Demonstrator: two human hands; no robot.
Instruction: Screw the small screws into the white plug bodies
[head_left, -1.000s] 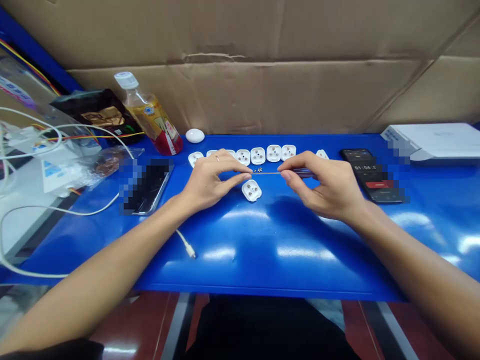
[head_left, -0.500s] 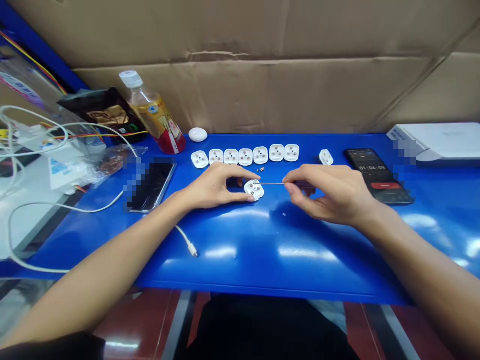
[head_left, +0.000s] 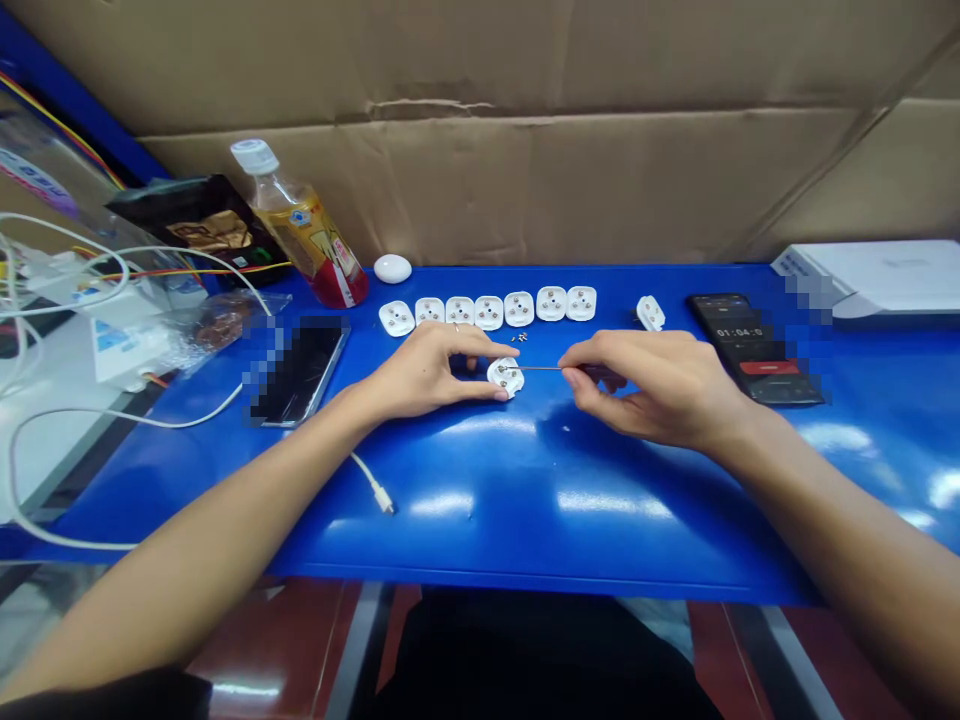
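Between its thumb and forefinger, my left hand (head_left: pixel 427 375) grips a small white plastic piece (head_left: pixel 505 378) with metal parts inside, low over the blue table. My right hand (head_left: pixel 645 385) is closed round the dark handle of a screwdriver (head_left: pixel 541 368), whose thin shaft points left. The shaft's tip is over the white piece; whether it touches a metal part is too small to tell. Just behind lie several tiny screws (head_left: pixel 520 338). A row of similar white pieces (head_left: pixel 489 313) stretches along the back of the table.
One more white piece (head_left: pixel 650 313) lies at the back right, near a phone (head_left: pixel 757 350) and a white box (head_left: pixel 885 275). On the left are a bottle (head_left: pixel 311 240), another phone (head_left: pixel 304 370) and a white cable (head_left: pixel 367 475). Cardboard (head_left: pixel 525 190) rises behind.
The whole view has shifted slightly. The screwdriver tip has moved a little left over the white piece, and my right hand has edged left with it. Both grips are unchanged.
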